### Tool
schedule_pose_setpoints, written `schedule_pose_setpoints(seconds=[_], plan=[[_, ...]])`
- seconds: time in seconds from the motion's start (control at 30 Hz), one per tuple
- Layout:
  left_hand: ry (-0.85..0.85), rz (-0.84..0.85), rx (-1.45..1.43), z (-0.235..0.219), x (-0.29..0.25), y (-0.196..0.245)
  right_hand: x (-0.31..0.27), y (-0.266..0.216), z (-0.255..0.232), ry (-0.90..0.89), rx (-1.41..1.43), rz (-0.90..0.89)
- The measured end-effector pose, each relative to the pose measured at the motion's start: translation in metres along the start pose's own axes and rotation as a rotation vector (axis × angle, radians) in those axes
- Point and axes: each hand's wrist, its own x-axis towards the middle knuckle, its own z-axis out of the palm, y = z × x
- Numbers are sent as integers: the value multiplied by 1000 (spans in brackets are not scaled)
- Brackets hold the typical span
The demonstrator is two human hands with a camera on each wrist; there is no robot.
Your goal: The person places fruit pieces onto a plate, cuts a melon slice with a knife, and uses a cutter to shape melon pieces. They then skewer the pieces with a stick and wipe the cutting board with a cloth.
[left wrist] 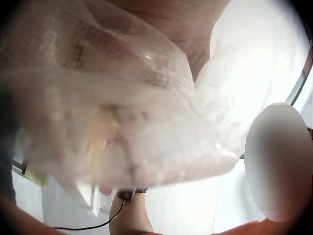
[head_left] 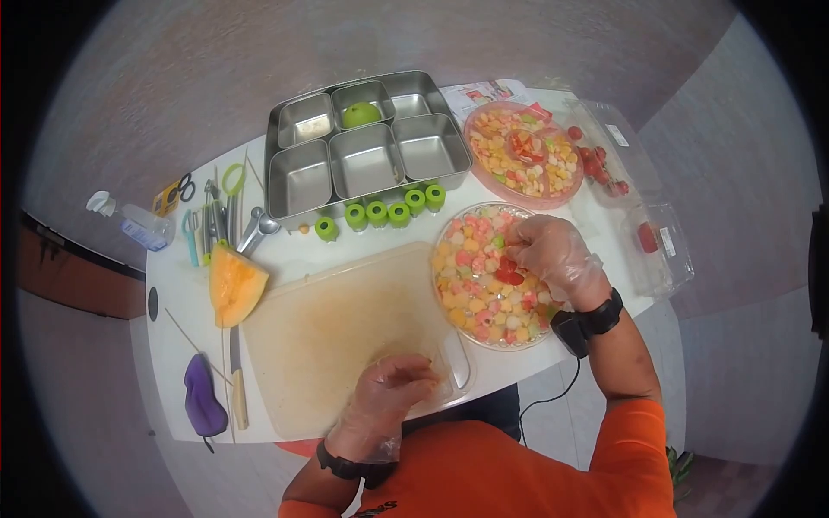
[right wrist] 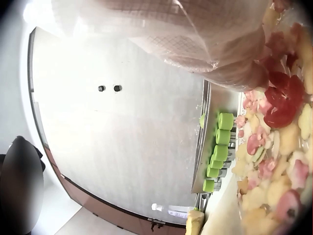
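My right hand, in a clear plastic glove, bends down over a round clear platter of small cut fruit shapes. Its fingertips are right at shiny red fruit pieces laid like petals on top; I cannot tell whether they pinch one. My gloved left hand hovers over the near right part of the cutting board, fingers loosely curled, nothing visible in them. The left wrist view shows mostly blurred glove. Yellow, pink, white and green shapes fill the platter.
A steel tray with bins holds a green fruit. Several green-topped cutters line its front. A melon wedge and a knife lie left. A pink divided platter and clear boxes stand right.
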Motion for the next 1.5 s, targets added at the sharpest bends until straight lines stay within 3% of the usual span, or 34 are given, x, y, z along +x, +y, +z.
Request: schedule_pose_setpoints(seconds=[0.17,0.2,0.23,0.27,0.3,0.33,0.4,0.43,0.5,0.53,0.6,0.67,0.73,0.77,0.87,0.9,0.97,1.0,1.07,1.13,1.2,1.3,1.4,1.43,1.5], plan=[[5,-9,-34,1,1,1,0,3,1,11,118,-3],[7,-6,-31,6,4,2,0,6,-3,43,-37,-98],[37,-82,119,11,7,5,1,4,-3,67,-177,-208],[103,-150,276,13,5,11,-9,-3,-5,110,-100,-167],[78,-142,290,17,4,17,-7,26,8,212,-31,-244],[61,-131,306,22,4,20,-9,1,-6,61,-64,-21],[76,-116,235,23,5,15,-24,6,1,295,-40,-204],[125,-99,254,22,1,7,-39,-14,-2,298,25,-207],[76,21,149,26,-4,4,-59,-39,2,315,101,-219],[83,29,164,29,-15,9,-71,-47,4,293,112,-314],[236,171,258,40,-39,22,-94,-62,10,270,127,-416],[403,397,423,20,-51,44,-99,-80,29,86,135,-554],[561,689,895,-25,-67,73,-112,-100,46,-5,164,-569],[704,658,1074,-38,-79,93,-117,-106,55,-97,188,-569],[1018,434,1481,-56,-104,142,-119,-109,87,-115,257,-696],[1021,441,1486,-70,-107,143,-121,-112,92,-151,292,-626],[1125,471,1905,-108,-101,142,-122,-110,105,-135,281,-639],[1113,484,1907,-109,-100,147,-122,-108,109,-125,266,-645],[1022,94,1873,-111,-94,153,-121,-105,113,-100,250,-658],[1022,165,1886,-117,-90,155,-122,-99,117,-76,239,-660],[1172,220,1582,-119,-87,164,-121,-93,122,-10,289,-742],[1213,194,1528,-123,-76,196,-122,-92,121,26,280,-782],[1082,132,1746,-191,-61,206,-122,-86,124,38,292,-780],[1010,98,1896,-176,-61,210,-120,-86,123,60,288,-754],[1075,108,1904,-161,-58,211,-118,-83,117,150,139,-1012]])
